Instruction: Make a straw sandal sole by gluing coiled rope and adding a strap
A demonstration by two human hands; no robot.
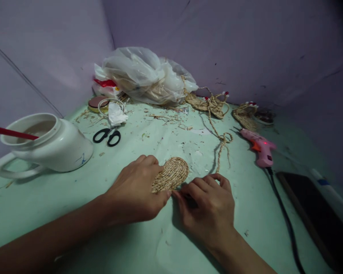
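An oval coil of braided straw cord lies on the table in front of me. My left hand grips its left side, fingers over the far edge and thumb at the near edge. At the coil's near right edge, my right hand pinches the straw cord close to where it meets the coil. From there the cord runs away across the table, through a loose loop, toward the back. The right fingertips partly hide the pinched stretch.
A pink glue gun with a lit red light and black cable lies right, near a dark phone. Black-handled scissors and a white mug stand left. Behind are a plastic bag, small woven straw slippers and straw scraps.
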